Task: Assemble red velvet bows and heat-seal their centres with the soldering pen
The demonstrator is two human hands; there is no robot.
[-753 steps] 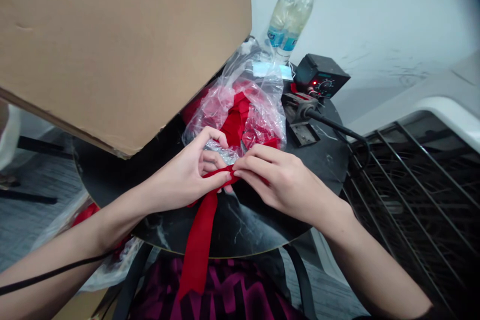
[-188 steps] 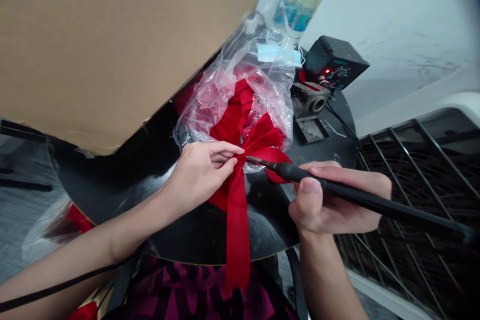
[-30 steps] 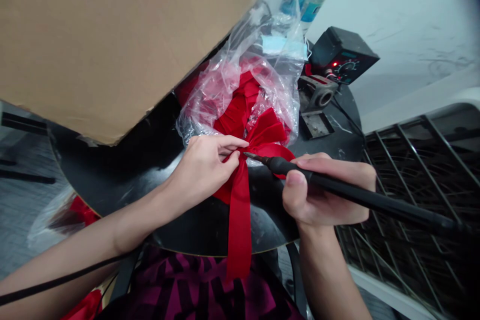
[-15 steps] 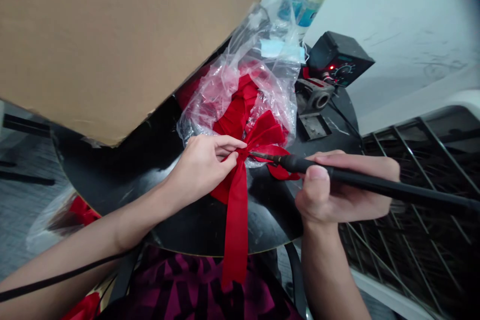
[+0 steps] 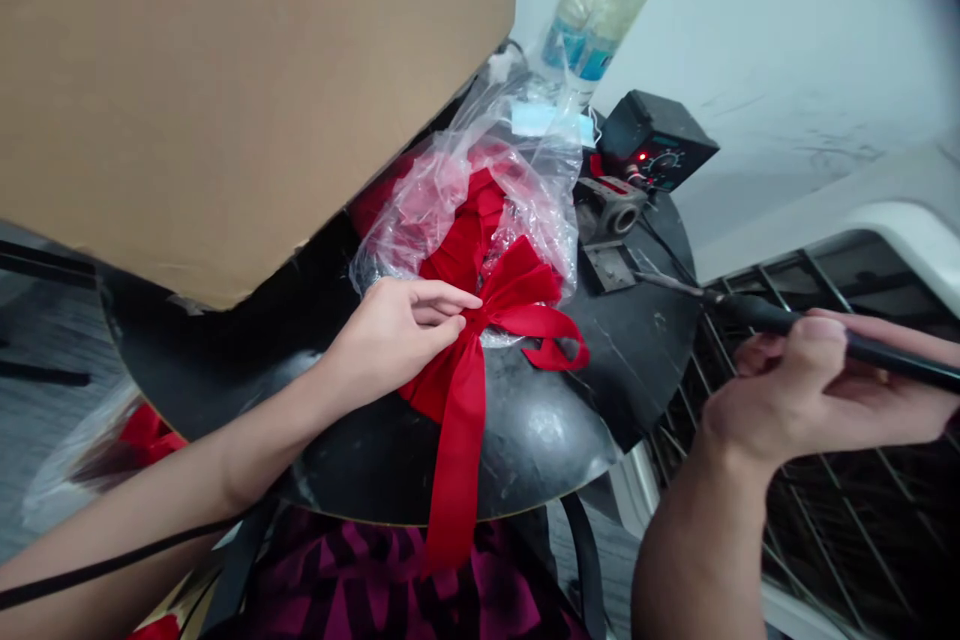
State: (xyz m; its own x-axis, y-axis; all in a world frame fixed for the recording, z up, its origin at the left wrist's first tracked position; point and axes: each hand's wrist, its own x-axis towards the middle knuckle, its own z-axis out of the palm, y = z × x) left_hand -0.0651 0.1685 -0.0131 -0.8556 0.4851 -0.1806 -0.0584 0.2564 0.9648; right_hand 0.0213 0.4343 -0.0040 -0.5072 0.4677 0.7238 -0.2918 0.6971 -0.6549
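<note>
1. Head view: left hand (image 5: pixel 395 328) pinched the red bow (image 5: pixel 523 280), tail over the tabletop's (image 5: pixel 544 445) front edge.
2. Right hand (image 5: pixel 806 398), beyond the right edge, gripped a soldering iron (image 5: pixel 754 311).
3. Cardboard box (image 5: pixel 255 100) covered the left rear edge; plastic bag (image 5: pixel 409 220) lay behind the bow.

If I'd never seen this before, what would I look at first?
Probably the bright red bow in the middle, held by the left hand, one tail hanging past the black table's near edge. Next, maybe the huge cardboard box filling the upper left, then the black-handled tool in the right hand, far right.
</note>
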